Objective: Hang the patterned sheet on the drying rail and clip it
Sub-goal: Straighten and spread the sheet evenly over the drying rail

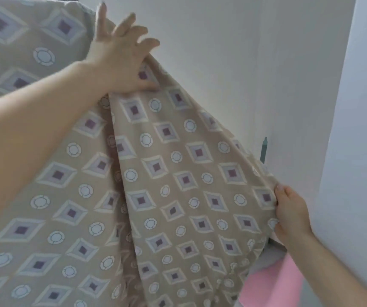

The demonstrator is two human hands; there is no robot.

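Note:
The patterned sheet [173, 185] is beige with white diamonds, purple squares and white rings. It fills most of the head view and drapes down from the upper left, folded over itself. My left hand [120, 58] is raised high, thumb pinching a fold of the sheet while the fingers spread upward. My right hand [290, 214] grips the sheet's right edge lower down, near the wall corner. The drying rail is hidden under the cloth, and no clip shows.
A white wall [233, 52] stands close behind the sheet, with a protruding corner [342, 129] at the right. A dark green object [264, 149] sticks up by that corner. Pink cloth [273, 282] lies at the lower right.

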